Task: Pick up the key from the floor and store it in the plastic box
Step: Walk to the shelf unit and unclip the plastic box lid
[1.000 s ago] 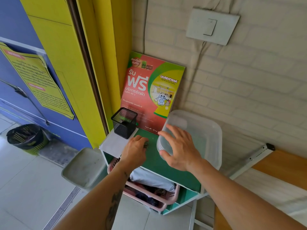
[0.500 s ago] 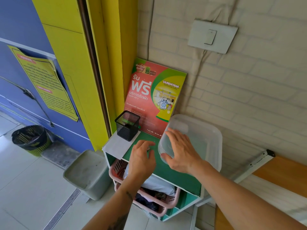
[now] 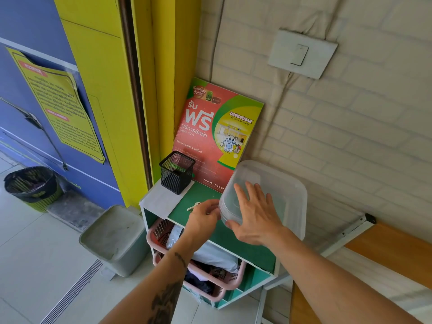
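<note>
Left hand (image 3: 205, 212) pinches the key (image 3: 193, 207) at frame centre, its long axis near level, free end pointing left. Right hand (image 3: 254, 216) lies spread, fingers splayed, on the plastic box (image 3: 287, 195).

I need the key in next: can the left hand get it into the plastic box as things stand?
Probably not yet. The left hand holds the key beside the plastic box, but the right hand lies spread on the lid, which looks closed.

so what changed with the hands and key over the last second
The left hand drew back toward the shelf's front edge, so the key, hidden under it before, now shows at its fingers. Whether it is gripped is unclear. The right hand stayed spread on the plastic box; the mesh cup is unmoved.
</note>
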Available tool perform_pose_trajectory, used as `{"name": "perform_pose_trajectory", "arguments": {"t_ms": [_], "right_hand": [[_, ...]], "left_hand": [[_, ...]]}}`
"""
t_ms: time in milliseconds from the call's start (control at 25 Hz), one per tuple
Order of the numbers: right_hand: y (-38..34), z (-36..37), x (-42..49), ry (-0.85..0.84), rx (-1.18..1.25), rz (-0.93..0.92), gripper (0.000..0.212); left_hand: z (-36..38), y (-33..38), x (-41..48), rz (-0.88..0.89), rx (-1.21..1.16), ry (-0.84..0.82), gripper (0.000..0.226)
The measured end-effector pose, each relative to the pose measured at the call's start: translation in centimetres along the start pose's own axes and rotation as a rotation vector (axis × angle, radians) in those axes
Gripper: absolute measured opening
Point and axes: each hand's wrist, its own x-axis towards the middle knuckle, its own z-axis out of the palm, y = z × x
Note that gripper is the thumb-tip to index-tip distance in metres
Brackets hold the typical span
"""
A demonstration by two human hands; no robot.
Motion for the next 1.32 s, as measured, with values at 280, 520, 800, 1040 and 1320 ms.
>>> {"name": "perform_pose_trajectory", "arguments": {"t_ms": [280, 520, 800, 1040, 1320], "right_hand": [[-0.1, -0.3, 0.0, 0.044, 0.005, 0.004, 0.099], [-0.2, -0.9, 0.0, 0.046, -0.050, -0.016, 0.098], [-0.3, -1.7, 0.4, 0.035, -0.146, -0.067, 0.098], [-0.3, -2.3, 0.6, 0.028, -0.212, -0.117, 0.098], [-0.3, -3.0, 0.8, 0.032, -0.272, -0.167, 0.094]], "left_hand": [[0.0, -0.1, 0.3, -0.008, -0.074, -0.035, 0.031], [0.0, 0.1, 0.1, -0.008, -0.095, -0.019, 0.031], [0.1, 0.4, 0.0, -0.030, -0.156, -0.010, 0.028], [-0.1, 1.4, -0.5, -0.040, -0.157, -0.008, 0.027], [-0.2, 1.8, -0.8, -0.060, -0.197, -0.021, 0.027]]}}
